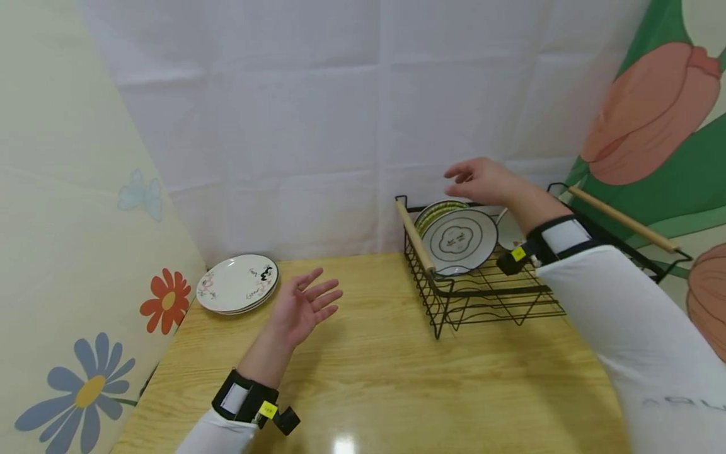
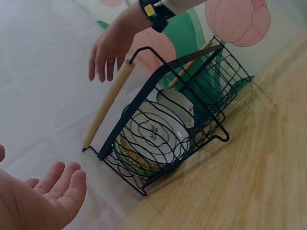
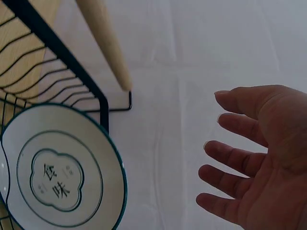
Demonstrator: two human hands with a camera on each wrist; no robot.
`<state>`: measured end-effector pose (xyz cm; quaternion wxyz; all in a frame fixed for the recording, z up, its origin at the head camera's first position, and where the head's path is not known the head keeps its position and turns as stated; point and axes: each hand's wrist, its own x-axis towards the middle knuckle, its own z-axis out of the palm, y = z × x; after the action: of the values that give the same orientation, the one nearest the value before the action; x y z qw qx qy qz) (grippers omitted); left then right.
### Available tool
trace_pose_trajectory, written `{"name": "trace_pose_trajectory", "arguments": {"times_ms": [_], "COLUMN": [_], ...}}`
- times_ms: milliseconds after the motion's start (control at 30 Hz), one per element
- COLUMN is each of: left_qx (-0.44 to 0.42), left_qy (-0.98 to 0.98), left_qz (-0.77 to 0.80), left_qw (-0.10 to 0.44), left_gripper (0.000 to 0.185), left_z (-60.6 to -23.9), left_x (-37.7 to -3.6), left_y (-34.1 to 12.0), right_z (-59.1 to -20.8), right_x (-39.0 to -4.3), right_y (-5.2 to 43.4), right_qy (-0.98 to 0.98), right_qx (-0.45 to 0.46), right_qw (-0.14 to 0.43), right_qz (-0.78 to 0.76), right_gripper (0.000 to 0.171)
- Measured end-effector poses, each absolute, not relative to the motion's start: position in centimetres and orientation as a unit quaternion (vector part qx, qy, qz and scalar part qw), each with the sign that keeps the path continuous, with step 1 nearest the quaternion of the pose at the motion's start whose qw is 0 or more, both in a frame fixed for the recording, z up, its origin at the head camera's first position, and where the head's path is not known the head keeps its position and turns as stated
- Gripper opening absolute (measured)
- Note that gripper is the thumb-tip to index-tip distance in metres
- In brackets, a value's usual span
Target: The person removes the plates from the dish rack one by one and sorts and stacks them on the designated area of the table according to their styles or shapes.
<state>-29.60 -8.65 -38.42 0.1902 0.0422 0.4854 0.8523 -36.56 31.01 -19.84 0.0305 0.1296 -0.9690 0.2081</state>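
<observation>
My right hand [image 1: 479, 179] hangs above the black wire dish rack [image 1: 488, 292], fingers loosely bent and holding nothing. Below it, a white plate with dark rings and lettering [image 1: 459, 241] leans in the rack. Behind that plate stands one with a green-and-yellow patterned rim [image 1: 429, 214], and another white plate [image 1: 510, 232] is partly hidden by my right arm. My left hand [image 1: 303, 307], palm turned up and fingers relaxed, is over the table with nothing in it. Just left of it lies a stack of white plates [image 1: 237, 284] with pink and black drawings.
The rack has wooden handles [image 1: 415, 236] raised at both ends. It stands on the right of the wood-grain table [image 1: 363, 378], close to the white cloth backdrop [image 1: 295, 126]. Flower-printed cloths hang at both sides.
</observation>
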Motion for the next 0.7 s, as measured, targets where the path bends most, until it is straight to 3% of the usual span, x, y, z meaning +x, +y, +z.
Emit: {"name": "trace_pose_trajectory", "arguments": {"times_ms": [367, 700], "left_qx": [0.052, 0.038], "left_qy": [0.485, 0.502], "left_qz": [0.837, 0.827], "left_qw": [0.249, 0.251], "left_gripper": [0.059, 0.057], "left_z": [-40.6, -41.0], "left_x": [-29.0, -29.1], "left_y": [-6.0, -5.5], "right_z": [-23.1, -26.6], "right_x": [-40.2, -41.2], "right_y": [33.3, 33.6], "right_qy": [-0.981, -0.993], "right_qx": [0.071, 0.029], "right_qw": [0.002, -0.015], "right_qz": [0.18, 0.117], "right_gripper": [0.045, 0.042]}}
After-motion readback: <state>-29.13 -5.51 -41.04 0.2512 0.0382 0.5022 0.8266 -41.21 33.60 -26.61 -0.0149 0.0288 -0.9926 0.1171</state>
